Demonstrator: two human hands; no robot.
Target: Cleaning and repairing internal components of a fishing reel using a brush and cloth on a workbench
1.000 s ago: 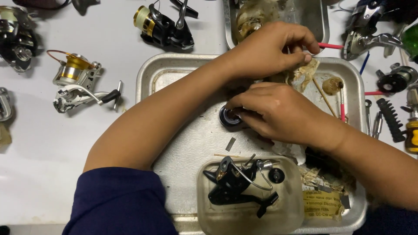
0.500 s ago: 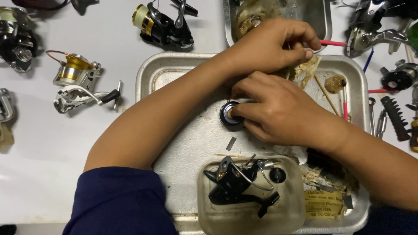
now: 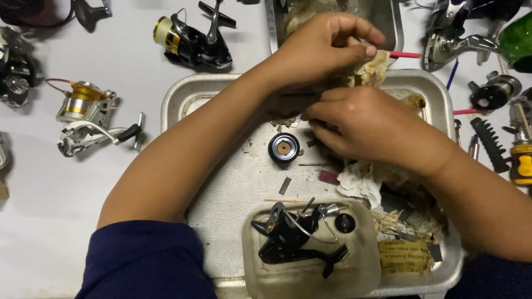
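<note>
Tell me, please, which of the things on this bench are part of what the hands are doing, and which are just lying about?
In use:
- left hand pinching a soiled rag
- right hand over the metal tray
- round black spool part beside its fingers

Lying about:
- gold-spooled spinning reel
- black spinning reel
- black reel body in a plastic tub
- yellow-handled screwdriver

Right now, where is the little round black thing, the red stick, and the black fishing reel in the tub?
Round black spool (image 3: 284, 148), head view: its tan centre hole.
Red stick (image 3: 404, 54), head view: bare shaft right of the left hand (image 3: 327, 47).
Black fishing reel (image 3: 288, 238), head view: its body.
</note>
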